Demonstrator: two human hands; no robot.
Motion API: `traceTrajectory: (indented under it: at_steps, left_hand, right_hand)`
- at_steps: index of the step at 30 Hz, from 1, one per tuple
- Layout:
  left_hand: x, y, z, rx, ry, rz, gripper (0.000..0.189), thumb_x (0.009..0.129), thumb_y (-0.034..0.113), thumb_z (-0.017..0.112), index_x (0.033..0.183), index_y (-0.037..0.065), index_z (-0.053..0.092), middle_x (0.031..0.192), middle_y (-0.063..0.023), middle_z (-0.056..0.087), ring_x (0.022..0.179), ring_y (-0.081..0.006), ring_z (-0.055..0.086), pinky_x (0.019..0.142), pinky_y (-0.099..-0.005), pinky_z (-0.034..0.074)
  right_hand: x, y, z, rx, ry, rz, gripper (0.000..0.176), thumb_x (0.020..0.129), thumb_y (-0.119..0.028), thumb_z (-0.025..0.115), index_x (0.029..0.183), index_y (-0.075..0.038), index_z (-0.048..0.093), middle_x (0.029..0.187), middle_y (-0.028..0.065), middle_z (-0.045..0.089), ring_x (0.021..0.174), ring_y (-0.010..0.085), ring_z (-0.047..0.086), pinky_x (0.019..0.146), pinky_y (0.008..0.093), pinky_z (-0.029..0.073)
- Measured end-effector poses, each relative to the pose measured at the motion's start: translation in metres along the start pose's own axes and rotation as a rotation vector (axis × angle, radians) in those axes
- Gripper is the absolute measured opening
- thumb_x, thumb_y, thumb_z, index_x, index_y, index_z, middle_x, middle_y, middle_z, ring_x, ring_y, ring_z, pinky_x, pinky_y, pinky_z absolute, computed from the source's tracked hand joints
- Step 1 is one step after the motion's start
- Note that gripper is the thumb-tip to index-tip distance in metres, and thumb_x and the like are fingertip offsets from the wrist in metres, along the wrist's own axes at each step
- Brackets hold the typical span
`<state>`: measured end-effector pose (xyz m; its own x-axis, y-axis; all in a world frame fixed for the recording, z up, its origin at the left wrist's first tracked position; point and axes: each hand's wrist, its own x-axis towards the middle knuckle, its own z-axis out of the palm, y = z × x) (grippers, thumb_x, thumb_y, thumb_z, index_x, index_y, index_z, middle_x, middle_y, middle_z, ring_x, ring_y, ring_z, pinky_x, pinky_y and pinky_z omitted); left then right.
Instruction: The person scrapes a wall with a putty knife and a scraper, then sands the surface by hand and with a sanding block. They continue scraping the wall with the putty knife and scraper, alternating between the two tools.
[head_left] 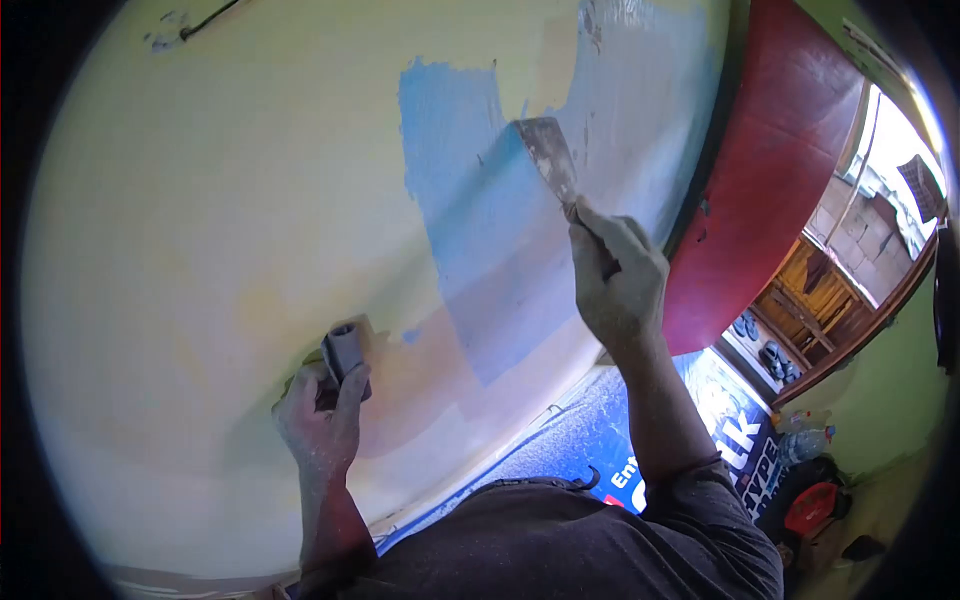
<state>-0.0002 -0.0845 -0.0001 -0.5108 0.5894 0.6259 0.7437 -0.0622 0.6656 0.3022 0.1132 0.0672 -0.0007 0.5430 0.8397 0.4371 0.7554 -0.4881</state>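
Note:
My right hand [618, 282] grips the handle of a putty knife [549, 155], whose flat blade lies against the wall at the edge of a blue patch [470, 200]. My left hand [322, 415] holds a second, smaller scraper [343, 352] by its grey handle, low on the pale yellow wall [220, 220]. Both hands and forearms are dusted with dried filler.
A red door [765, 170] stands right of the wall, beside an open doorway [850, 260] with shoes on a step. A blue printed sheet [600, 440] covers the floor. A plastic bottle [805, 440] and a red-and-black bag [815, 500] lie at lower right.

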Motion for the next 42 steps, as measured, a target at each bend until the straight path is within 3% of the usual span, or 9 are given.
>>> traceTrajectory:
  at_steps: [1, 4, 7, 10, 13, 16, 23, 36, 42]
  left_hand:
    - [-0.002, 0.010, 0.007, -0.072, -0.013, -0.004, 0.029, 0.096, 0.021, 0.098, 0.101, 0.003, 0.076, 0.087, -0.0116, 0.081, 0.075, -0.0196, 0.081, 0.071, -0.0346, 0.065]
    - [0.005, 0.031, 0.037, 0.121, 0.015, 0.521, 0.025, 0.095, 0.011, 0.095, 0.102, 0.003, 0.073, 0.084, -0.0100, 0.074, 0.072, -0.0212, 0.075, 0.065, -0.0373, 0.059]
    - [0.019, 0.054, 0.061, 0.119, 0.022, 0.692, 0.022, 0.094, 0.009, 0.093, 0.104, 0.006, 0.073, 0.088, -0.0095, 0.075, 0.083, -0.0291, 0.078, 0.075, -0.0416, 0.060]
    - [0.056, 0.069, 0.080, 0.148, 0.208, 0.951, 0.022, 0.091, 0.013, 0.092, 0.101, 0.008, 0.073, 0.102, -0.0094, 0.079, 0.107, -0.0313, 0.079, 0.096, -0.0468, 0.057]
    - [0.077, 0.079, 0.094, 0.194, 0.226, 0.962, 0.022, 0.088, 0.016, 0.091, 0.096, 0.010, 0.071, 0.121, -0.0099, 0.081, 0.132, -0.0316, 0.073, 0.113, -0.0503, 0.048]
    - [0.081, 0.075, 0.104, 0.302, 0.223, 1.018, 0.020, 0.086, 0.016, 0.089, 0.091, 0.011, 0.070, 0.134, -0.0094, 0.080, 0.140, -0.0310, 0.070, 0.115, -0.0495, 0.047]
    - [0.080, 0.067, 0.113, 0.272, 0.230, 1.007, 0.022, 0.085, 0.015, 0.088, 0.090, 0.013, 0.068, 0.135, -0.0080, 0.081, 0.140, -0.0303, 0.071, 0.112, -0.0498, 0.049]
    - [0.082, 0.067, 0.115, 0.287, 0.248, 1.002, 0.018, 0.086, 0.018, 0.087, 0.091, 0.013, 0.070, 0.131, -0.0066, 0.083, 0.135, -0.0289, 0.074, 0.111, -0.0480, 0.049]
    - [0.077, 0.068, 0.112, 0.301, 0.213, 0.989, 0.018, 0.087, 0.019, 0.087, 0.093, 0.014, 0.071, 0.132, -0.0052, 0.082, 0.137, -0.0286, 0.073, 0.112, -0.0479, 0.048]
  right_hand:
    - [0.000, -0.004, -0.001, 0.057, 0.003, 0.091, 0.022, 0.105, -0.006, 0.081, 0.127, -0.001, 0.085, 0.103, 0.0175, 0.081, 0.087, 0.0301, 0.081, 0.076, 0.0416, 0.063]
    - [-0.014, 0.005, 0.003, 0.045, 0.002, 0.005, 0.022, 0.105, -0.006, 0.081, 0.127, -0.001, 0.085, 0.102, 0.0177, 0.080, 0.086, 0.0302, 0.080, 0.077, 0.0399, 0.062]
    - [-0.032, 0.006, 0.008, 0.027, 0.034, -0.047, 0.023, 0.105, -0.006, 0.080, 0.127, -0.001, 0.085, 0.101, 0.0182, 0.080, 0.086, 0.0301, 0.080, 0.077, 0.0393, 0.061]
    - [-0.007, -0.008, 0.000, -0.019, 0.002, 0.059, 0.024, 0.106, -0.006, 0.079, 0.128, -0.001, 0.085, 0.100, 0.0187, 0.080, 0.087, 0.0301, 0.080, 0.078, 0.0404, 0.062]
    - [-0.004, -0.008, -0.001, -0.020, 0.020, 0.011, 0.025, 0.105, -0.005, 0.079, 0.129, -0.002, 0.086, 0.100, 0.0187, 0.080, 0.087, 0.0299, 0.080, 0.078, 0.0412, 0.062]
    - [-0.008, -0.003, -0.002, -0.043, 0.027, -0.070, 0.025, 0.104, -0.005, 0.081, 0.128, -0.002, 0.086, 0.101, 0.0188, 0.080, 0.086, 0.0309, 0.080, 0.077, 0.0413, 0.063]
    - [-0.001, -0.006, -0.005, -0.002, -0.009, 0.018, 0.025, 0.104, -0.005, 0.082, 0.129, -0.002, 0.086, 0.102, 0.0179, 0.081, 0.086, 0.0297, 0.082, 0.077, 0.0402, 0.063]
    - [0.008, 0.000, -0.006, -0.087, 0.021, -0.093, 0.024, 0.103, -0.002, 0.081, 0.126, -0.001, 0.086, 0.095, 0.0184, 0.078, 0.080, 0.0321, 0.078, 0.073, 0.0401, 0.060]
    - [0.002, -0.004, -0.005, 0.018, 0.035, -0.020, 0.023, 0.104, -0.003, 0.082, 0.126, 0.000, 0.086, 0.099, 0.0180, 0.080, 0.078, 0.0252, 0.078, 0.072, 0.0400, 0.061]
